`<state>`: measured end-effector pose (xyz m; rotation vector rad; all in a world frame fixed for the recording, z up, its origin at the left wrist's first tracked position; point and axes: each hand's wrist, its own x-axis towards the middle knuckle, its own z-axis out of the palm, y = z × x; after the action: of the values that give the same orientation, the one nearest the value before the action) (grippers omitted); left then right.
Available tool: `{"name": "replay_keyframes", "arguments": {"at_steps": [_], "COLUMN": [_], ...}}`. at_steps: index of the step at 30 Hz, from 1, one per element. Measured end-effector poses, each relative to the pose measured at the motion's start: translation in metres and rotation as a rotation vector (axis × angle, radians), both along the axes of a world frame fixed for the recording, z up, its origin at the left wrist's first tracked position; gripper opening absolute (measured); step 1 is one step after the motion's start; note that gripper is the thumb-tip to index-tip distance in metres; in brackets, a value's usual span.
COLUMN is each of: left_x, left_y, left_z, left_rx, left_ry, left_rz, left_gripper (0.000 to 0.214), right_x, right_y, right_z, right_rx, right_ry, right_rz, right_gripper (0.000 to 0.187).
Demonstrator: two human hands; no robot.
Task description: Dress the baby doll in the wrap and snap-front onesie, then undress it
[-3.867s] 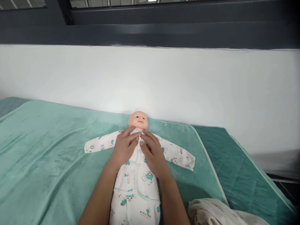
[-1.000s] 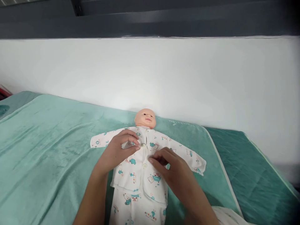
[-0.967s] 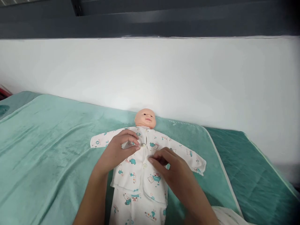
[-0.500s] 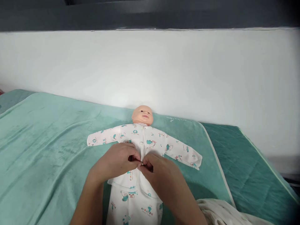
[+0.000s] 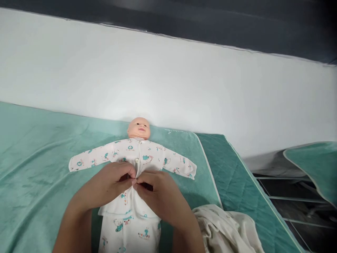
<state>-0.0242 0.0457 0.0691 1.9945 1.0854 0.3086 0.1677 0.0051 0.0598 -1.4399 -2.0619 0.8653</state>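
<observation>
A baby doll [image 5: 139,128] lies on its back, dressed in a white printed jacket [image 5: 155,149] with sleeves spread wide. Matching white printed trousers [image 5: 129,233] cover the lower body. Both my hands meet at the middle of the jacket front. Thumb and fingers of my left hand [image 5: 112,182] pinch one front edge. Opposite it, my right hand [image 5: 158,191] pinches the other edge, fingertips touching those of the left. What lies between the fingertips is mostly hidden. Just above them a pale button [image 5: 137,160] shows on the front placket.
A light green blanket [image 5: 34,147] lies under the doll, over a darker green quilted pad [image 5: 226,175]. A crumpled off-white cloth [image 5: 226,228] sits at the lower right. Behind the bed stands a white wall [image 5: 158,77]. Dark slats [image 5: 289,198] show beyond the right edge.
The view has swung right and tilted, so doll and hands appear further left and the slats have come into sight. Both hands keep their pinch on the jacket front.
</observation>
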Motion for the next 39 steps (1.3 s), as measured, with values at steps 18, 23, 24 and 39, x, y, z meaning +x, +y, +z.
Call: {"name": "replay_keyframes", "arguments": {"at_steps": [18,23,24,39], "left_x": [0.0029,0.0048,0.0048,0.0003], "left_y": [0.0009,0.0005,0.0004,0.0008], "left_z": [0.0047,0.0033,0.0027,-0.0004], "left_rx": [-0.096,-0.047,-0.037,-0.371], "left_ry": [-0.12,-0.079,-0.08,-0.323], "left_rz": [0.044,0.038,0.034,0.056], "left_gripper": [0.012,0.012,0.012,0.015], "right_x": [0.002,-0.0022,-0.0029,0.0019], "right_y": [0.0022,-0.0001,-0.0005,-0.0014], "right_z": [0.0039,0.0037,0.0037,0.0037], "right_rx": [-0.063,-0.028,-0.028,-0.085], "right_ry": [0.15,0.085,0.077,0.002], "right_rz": [-0.039,-0.052,-0.056,-0.006], "right_gripper": [0.022,0.022,0.022,0.024]}}
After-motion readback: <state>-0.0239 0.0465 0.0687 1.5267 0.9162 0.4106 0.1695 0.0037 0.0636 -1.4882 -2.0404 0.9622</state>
